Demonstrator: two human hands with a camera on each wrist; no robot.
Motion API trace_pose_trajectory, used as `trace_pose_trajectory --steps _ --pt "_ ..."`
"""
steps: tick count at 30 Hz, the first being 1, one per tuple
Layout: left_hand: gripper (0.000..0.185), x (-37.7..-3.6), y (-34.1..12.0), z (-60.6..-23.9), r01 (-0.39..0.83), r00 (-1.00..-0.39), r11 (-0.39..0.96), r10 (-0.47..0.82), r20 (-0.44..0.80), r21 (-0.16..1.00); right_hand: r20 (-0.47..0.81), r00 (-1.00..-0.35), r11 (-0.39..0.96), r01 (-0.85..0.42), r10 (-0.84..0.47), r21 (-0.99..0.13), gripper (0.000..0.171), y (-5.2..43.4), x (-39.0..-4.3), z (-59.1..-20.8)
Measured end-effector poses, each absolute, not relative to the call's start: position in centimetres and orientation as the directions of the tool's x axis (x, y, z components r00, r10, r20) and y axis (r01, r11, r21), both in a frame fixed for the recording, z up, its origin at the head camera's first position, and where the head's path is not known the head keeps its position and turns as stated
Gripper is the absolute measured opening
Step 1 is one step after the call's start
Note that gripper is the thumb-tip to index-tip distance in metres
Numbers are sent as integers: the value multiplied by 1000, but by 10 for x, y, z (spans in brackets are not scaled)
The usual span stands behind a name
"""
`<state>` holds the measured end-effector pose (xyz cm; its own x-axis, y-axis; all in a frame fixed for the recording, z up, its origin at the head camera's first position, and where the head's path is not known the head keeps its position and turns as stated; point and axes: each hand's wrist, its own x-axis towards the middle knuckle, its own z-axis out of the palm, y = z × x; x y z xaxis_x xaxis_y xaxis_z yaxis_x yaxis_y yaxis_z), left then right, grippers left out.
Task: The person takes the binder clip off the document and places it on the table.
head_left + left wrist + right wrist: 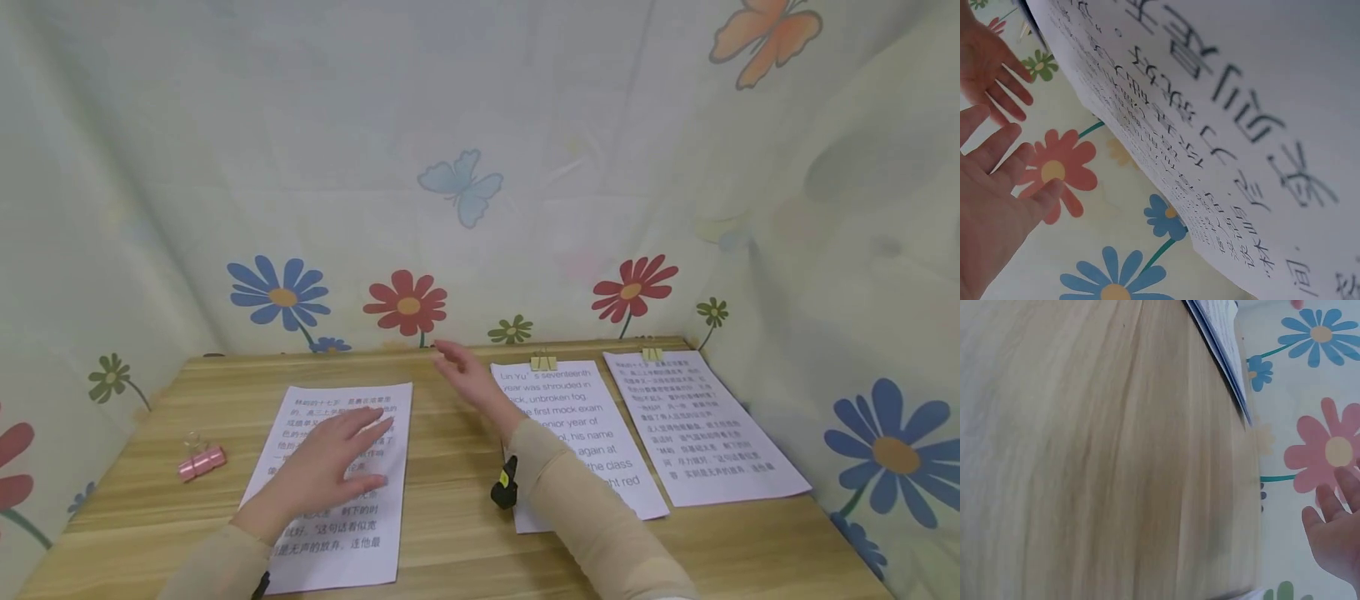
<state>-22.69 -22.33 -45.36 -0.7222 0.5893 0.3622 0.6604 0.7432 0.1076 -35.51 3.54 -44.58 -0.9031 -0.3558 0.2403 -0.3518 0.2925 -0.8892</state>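
The middle white printed paper sheet on the tabletop reads in English "Lin Yu's seventeenth year was shrouded in", "unbroken fog" and "first mock exam". The left white sheet and the right white sheet carry Chinese print, too small to read surely

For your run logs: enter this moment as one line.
left hand: flat on unclipped white printed sheet | right hand: open, above wooden table | pink binder clip: untouched

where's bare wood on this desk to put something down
Bare wood lies between the left sheet and the middle clipped stack, though the right hand hovers there. Also behind the pink clip. The right side is crowded: two clipped stacks sit close together.
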Motion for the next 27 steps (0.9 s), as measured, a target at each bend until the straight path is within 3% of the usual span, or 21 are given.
trace_pose_trajectory --steps 11,20,27 --pt "90 -227 -219 -467 673 -739 722 651 171 161 228 -868 313 -387 -441 -867 53 68 -341 -432" --pt "89 -226 -213 -471 705 -706 691 705 69 156 212 -851 315 -393 -480 -864 54 93 -323 -419" --pt "84 -225 -212 -473 673 -730 720 684 -8 170 222 -864 358 -403 -451 -842 57 121 -323 -420"
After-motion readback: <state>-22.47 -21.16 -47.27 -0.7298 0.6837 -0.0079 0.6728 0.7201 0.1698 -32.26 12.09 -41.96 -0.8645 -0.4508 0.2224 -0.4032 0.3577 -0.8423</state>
